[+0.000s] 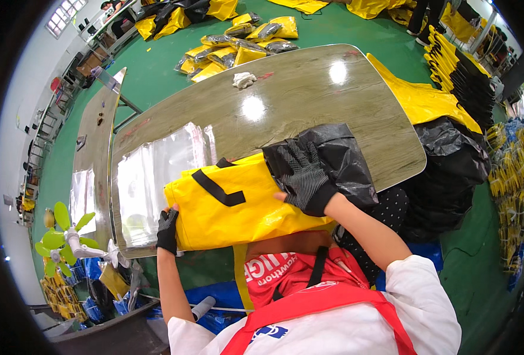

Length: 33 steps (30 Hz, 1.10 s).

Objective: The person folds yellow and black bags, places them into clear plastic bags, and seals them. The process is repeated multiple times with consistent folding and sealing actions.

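Note:
A folded piece of shiny yellow and black coated fabric [214,222] lies along the near edge of the table, with a bent black strap [219,188] across its yellow part. I cannot tell what kind of article it is. My left hand [168,229], in a grey-and-black fingerless glove, is closed on its left end, thumb on top and the other fingers partly hidden. My right hand [304,176], gloved alike, lies flat with fingers spread where the yellow meets the crumpled black part [342,155]. Clear plastic bags [155,171] are stacked just beyond my left hand.
A crumpled white cloth [244,80] rests on the table [309,89]. Packed yellow and black bundles [235,50] lie on the green floor beyond. Yellow and black material [445,168] hangs beside the right edge. A green-bladed fan [60,234] stands near the left corner.

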{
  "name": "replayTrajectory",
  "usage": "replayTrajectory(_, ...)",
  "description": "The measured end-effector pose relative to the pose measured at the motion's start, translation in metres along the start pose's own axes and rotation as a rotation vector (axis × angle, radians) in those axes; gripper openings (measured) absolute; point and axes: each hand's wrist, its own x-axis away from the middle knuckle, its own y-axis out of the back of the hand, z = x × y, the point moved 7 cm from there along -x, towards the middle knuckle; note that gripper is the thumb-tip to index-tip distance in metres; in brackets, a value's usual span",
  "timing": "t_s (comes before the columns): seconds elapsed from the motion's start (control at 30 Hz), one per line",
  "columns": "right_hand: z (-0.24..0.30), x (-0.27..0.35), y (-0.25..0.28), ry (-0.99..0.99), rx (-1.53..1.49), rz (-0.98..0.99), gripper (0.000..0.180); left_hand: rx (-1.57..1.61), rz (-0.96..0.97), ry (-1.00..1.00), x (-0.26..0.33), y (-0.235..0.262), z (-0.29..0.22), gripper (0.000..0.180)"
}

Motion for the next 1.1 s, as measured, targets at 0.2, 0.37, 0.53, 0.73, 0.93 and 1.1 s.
replayTrajectory(0.2,0.028,-0.016,-0.066,-0.380,-0.168,0.086,0.087,0.250,0.330,0.181,0.032,-0.052,-0.061,0.059)
replayTrajectory(0.37,0.047,-0.011,-0.070,-0.292,-0.237,-0.086,0.062,0.308,0.429,-0.106,0.072,-0.042,-0.085,0.060)
replayTrajectory(0.53,0.043,0.013,-0.075,-0.204,-0.240,-0.166,0.040,0.665,0.543,-0.028,0.117,-0.135,-0.171,0.056)
replayTrajectory(0.73,0.046,0.053,-0.089,-0.207,-0.456,-0.218,0.043,0.437,0.062,-0.660,0.093,-0.383,-0.173,0.050)
replayTrajectory(0.93,0.029,0.096,-0.103,-0.259,-0.393,-0.216,0.043,-0.434,0.582,-1.259,0.186,-0.425,-0.221,0.055)
replayTrajectory(1.1,0.036,0.118,-0.104,-0.252,-0.404,-0.236,0.043,-0.747,0.536,-1.713,0.187,-0.444,-0.229,0.050)
